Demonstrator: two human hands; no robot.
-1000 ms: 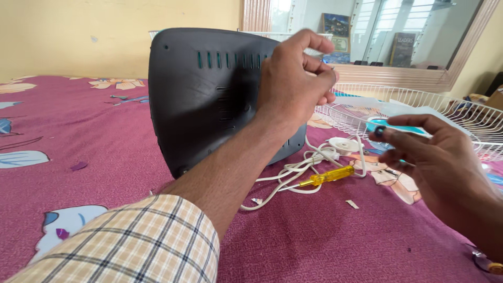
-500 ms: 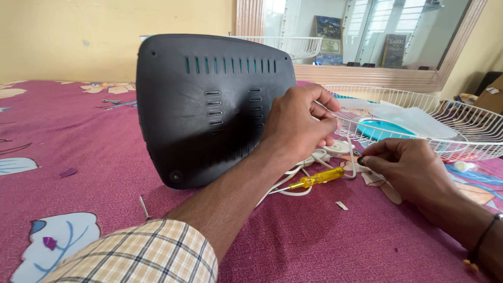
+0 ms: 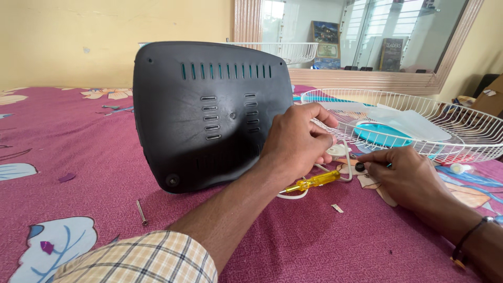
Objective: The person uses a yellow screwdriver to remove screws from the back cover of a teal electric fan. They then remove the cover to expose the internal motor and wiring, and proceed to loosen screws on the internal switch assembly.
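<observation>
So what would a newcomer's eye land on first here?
The big dark grey plastic housing standing upright on the maroon floral bedsheet, steadied at its right edge by the left hand. Beside it, the right hand pinches a small black knob near the yellow-handled screwdriver.

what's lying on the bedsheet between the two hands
In the head view, a yellow screwdriver on white cord lies between left hand and right hand.
</observation>
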